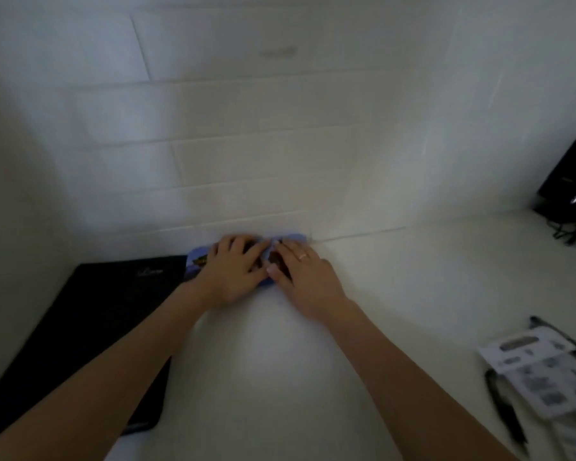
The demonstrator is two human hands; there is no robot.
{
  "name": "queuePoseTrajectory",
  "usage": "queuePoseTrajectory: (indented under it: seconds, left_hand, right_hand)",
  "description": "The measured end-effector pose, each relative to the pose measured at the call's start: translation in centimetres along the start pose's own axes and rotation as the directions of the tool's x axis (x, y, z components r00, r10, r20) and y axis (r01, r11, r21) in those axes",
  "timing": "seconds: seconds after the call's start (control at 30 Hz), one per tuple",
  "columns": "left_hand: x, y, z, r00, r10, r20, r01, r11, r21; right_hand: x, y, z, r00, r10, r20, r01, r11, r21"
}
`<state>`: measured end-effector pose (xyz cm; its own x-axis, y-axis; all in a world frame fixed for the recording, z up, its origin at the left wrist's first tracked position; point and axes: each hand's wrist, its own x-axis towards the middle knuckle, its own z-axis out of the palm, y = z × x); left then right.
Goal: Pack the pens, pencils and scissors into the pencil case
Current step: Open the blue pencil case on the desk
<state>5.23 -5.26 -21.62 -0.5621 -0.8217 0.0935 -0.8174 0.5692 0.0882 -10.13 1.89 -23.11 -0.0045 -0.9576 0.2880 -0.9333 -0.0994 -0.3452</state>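
resting against the foot of the white wall [280, 144], the blue pencil case [197, 257] lies flat on the white table [280, 361], most of it under both hands. it looks like soft fabric, light and floppy, so it would likely sag or fold if lifted by one end; holding it down flat with one hand and working at its top edge with the other seems the safer way, though where the zip or opening runs cannot be made out. the left hand [228, 271] lies over the case's left half, fingers bent and slightly spread, tips at the middle. the right hand [300, 272], with a ring [302, 256], covers the right half, fingers close together and reaching the same middle spot; whether either hand pinches a zip pull or cloth is too blurred to tell. a dark printed patch shows between the fingers. left of the case lies a black folder [90, 327]. well to the right of the case, at the picture's edge, sit a printed card pack [542, 371] and dark pens [506, 407], partly cut off; scissors cannot be identified. a black bag [572, 184] stands farther right.
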Motion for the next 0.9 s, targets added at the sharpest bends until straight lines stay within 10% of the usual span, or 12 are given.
queuePoseTrajectory:
  seconds: [0.43,0.9]
  left_hand:
    - [-14.1,7.7,-3.9,0.843,0.451,0.293,-0.339,0.869,-0.361]
    - [-17.8,6.1,0.4,0.977,0.207,0.057,-0.108,0.701,-0.704]
  right_hand:
    - [-20.5,-0.5,-6.5,0.994,0.024,-0.104,-0.058,0.941,-0.333]
    - [-24.4,-1.0,-10.1,0.992,0.100,0.082,-0.077,0.967,-0.245]
